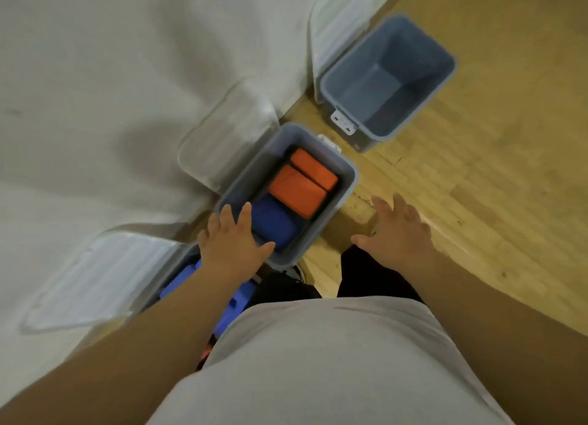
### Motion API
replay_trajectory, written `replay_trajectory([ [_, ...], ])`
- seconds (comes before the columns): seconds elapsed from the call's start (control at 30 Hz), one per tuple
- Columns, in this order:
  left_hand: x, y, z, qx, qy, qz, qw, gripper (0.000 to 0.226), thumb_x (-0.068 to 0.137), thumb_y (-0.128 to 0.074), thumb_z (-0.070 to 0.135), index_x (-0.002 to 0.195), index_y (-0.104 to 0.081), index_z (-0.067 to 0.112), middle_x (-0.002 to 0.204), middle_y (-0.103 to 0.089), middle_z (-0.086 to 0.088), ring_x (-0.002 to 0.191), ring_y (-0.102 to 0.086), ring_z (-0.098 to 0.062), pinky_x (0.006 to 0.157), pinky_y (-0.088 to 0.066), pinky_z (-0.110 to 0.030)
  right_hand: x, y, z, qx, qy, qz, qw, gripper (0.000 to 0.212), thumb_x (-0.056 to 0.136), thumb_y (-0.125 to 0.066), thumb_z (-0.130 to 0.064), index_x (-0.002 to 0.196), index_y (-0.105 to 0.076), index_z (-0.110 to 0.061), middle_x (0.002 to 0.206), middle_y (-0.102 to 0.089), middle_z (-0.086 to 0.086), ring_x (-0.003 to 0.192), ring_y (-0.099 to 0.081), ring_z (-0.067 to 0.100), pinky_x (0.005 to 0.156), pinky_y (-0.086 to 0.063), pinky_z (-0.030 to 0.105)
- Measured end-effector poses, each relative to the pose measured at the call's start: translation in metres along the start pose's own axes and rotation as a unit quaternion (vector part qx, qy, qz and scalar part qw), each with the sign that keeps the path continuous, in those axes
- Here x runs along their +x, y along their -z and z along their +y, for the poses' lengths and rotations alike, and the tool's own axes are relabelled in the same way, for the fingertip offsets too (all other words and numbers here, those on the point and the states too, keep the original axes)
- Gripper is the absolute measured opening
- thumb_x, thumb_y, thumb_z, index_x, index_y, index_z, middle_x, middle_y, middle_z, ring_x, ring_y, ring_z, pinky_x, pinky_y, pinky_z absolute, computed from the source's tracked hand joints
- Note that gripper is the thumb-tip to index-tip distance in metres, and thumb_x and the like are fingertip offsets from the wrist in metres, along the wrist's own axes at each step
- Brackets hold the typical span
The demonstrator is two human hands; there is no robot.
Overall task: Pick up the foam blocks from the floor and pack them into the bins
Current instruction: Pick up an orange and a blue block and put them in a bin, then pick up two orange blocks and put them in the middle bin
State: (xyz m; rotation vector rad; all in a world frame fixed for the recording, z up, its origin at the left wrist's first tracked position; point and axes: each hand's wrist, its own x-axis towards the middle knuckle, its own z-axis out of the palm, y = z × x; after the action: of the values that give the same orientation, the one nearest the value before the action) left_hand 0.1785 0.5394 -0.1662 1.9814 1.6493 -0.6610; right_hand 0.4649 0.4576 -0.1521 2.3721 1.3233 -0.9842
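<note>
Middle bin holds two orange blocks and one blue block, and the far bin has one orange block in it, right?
No: the head view shows the far bin empty. The middle bin does hold two orange blocks and one blue block.

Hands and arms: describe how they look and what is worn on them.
Both the left hand and the right hand are bare: no gloves, and no rings or watch that the blurred frame shows. The forearms are bare too, with no sleeve in view. The person wears a light grey top and dark trousers.
</note>
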Motion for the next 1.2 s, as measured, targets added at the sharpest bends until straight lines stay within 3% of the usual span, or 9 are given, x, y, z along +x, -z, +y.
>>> replay_trajectory([
  [0.23,-0.044,0.03,0.041,0.119,-0.125,0.014,0.985,0.103,0.089,-0.046,0.078,0.162,0.009,0.033,0.171,0.003,-0.01,0.156,-0.003,-0.037,0.123,-0.018,-0.056,-0.101,-0.008,0.071,0.079,-0.138,0.017,0.987,0.101,0.082,-0.056,-0.079,0.161,-0.005,-0.041,0.171,0.005,0.001,0.156,-0.005,0.035,0.121,-0.02,0.061],
  [0.43,-0.077,0.017,0.14,0.187,-0.273,0.054,0.942,0.102,0.084,-0.053,0.078,0.16,-0.003,0.032,0.166,-0.011,-0.013,0.152,-0.014,-0.037,0.12,-0.023,-0.059,-0.178,-0.046,0.152,0.187,-0.231,0.03,0.954,0.101,0.084,-0.056,-0.077,0.161,-0.003,-0.041,0.171,0.005,0.002,0.156,-0.004,0.035,0.122,-0.02,0.059],
  [0.73,-0.198,-0.086,0.329,0.281,-0.41,-0.027,0.867,0.094,0.09,-0.048,0.073,0.161,0.0,0.035,0.17,-0.002,-0.009,0.156,-0.003,-0.036,0.124,-0.016,-0.055,-0.322,-0.145,0.317,0.297,-0.348,0.038,0.888,0.108,0.081,-0.06,-0.077,0.161,0.002,-0.04,0.171,0.006,0.003,0.156,-0.004,0.036,0.121,-0.022,0.06],
  [0.97,-0.308,-0.162,0.462,0.329,-0.492,-0.017,0.806,0.096,0.09,-0.05,0.073,0.162,-0.003,0.032,0.17,-0.003,-0.011,0.156,-0.005,-0.035,0.125,-0.013,-0.053,-0.406,-0.191,0.44,0.364,-0.423,0.088,0.825,0.108,0.08,-0.06,-0.078,0.162,-0.002,-0.037,0.171,0.002,0.006,0.155,-0.009,0.038,0.119,-0.026,0.059],
  [1.2,-0.351,-0.196,0.547,0.384,-0.546,0.011,0.745,0.099,0.085,-0.051,0.077,0.161,-0.006,0.034,0.17,-0.008,-0.011,0.155,-0.009,-0.033,0.124,-0.015,-0.054,-0.441,-0.219,0.496,0.442,-0.472,0.115,0.754,0.108,0.078,-0.064,-0.076,0.162,-0.008,-0.036,0.171,-0.001,0.006,0.154,-0.012,0.036,0.119,-0.027,0.058],
])
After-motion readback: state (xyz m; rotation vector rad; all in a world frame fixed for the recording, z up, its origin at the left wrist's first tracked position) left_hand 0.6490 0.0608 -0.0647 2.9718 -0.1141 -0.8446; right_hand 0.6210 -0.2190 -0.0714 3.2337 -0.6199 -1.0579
